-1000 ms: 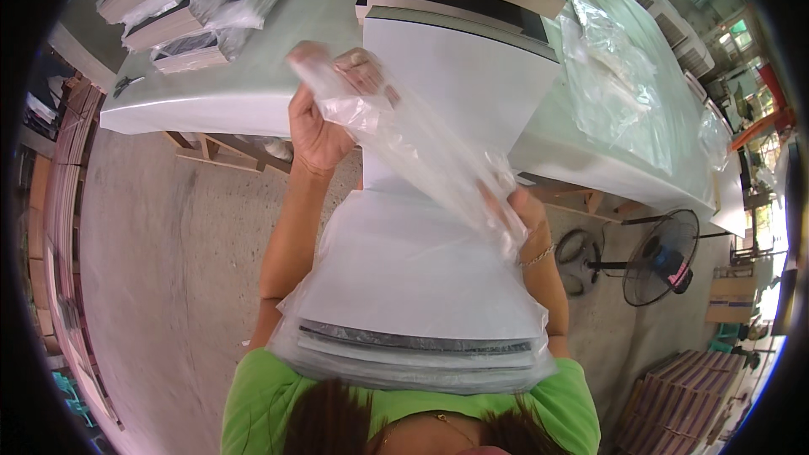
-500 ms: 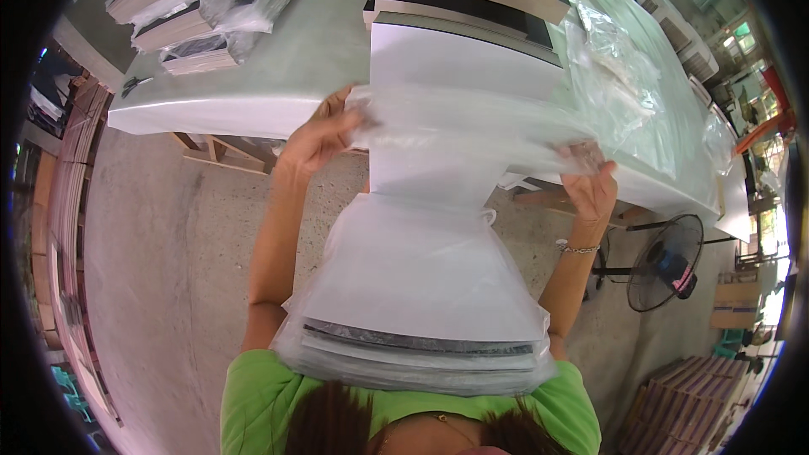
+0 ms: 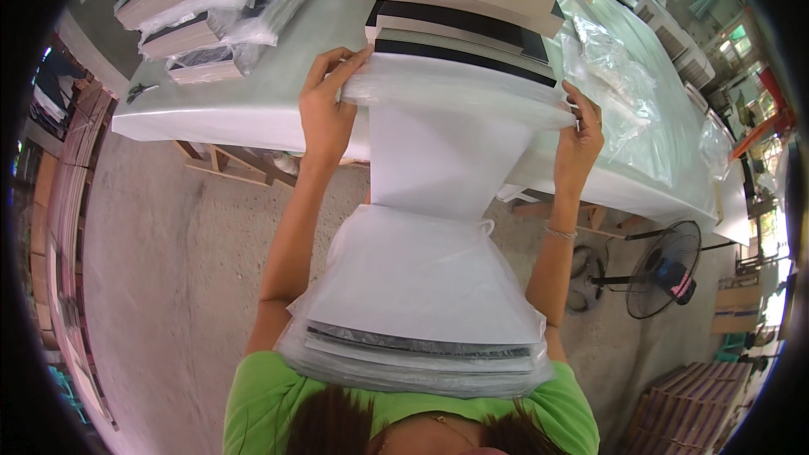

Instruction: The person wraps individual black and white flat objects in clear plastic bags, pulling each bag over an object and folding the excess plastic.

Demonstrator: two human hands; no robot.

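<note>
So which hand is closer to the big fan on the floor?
The right hand. It grips the plastic bag's right end, up above the fan. The left hand holds the bag's left end, farther away.

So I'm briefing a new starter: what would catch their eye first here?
The long white stack of sheets running from the person's chest to the table, with both hands stretching a clear plastic bag over its far end: left hand, right hand. Then the bagged bundles at far left.
</note>
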